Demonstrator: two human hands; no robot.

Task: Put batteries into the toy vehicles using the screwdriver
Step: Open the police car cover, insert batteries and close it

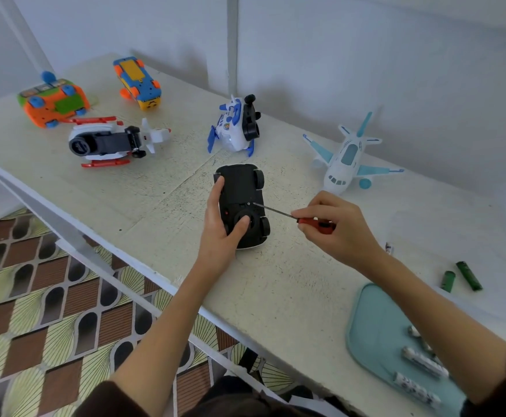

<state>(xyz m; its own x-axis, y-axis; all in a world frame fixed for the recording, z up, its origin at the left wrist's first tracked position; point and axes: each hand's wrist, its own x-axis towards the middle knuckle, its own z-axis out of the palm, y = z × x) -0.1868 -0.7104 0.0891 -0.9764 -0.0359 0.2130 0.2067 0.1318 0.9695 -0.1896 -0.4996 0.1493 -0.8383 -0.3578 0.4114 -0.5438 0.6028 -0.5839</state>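
I see the black toy car (241,203) belly-up mid-table, long axis running away from me, tilted slightly left. My left hand (221,227) clamps its left side, thumb pressed on the round underside disc. To the right, the screwdriver (293,216) slants up-left, tip at a small screw hole; my right hand (332,227) pinches its red handle. The white-blue airplane (346,158) sits beyond, green batteries (462,276) farther right, white batteries (420,362) on the teal tray (366,326).

The left hand (221,224) lies curled, thumb pressed down; the right hand (335,227) pinches, fingers bent, forearm reaching in from the near right.
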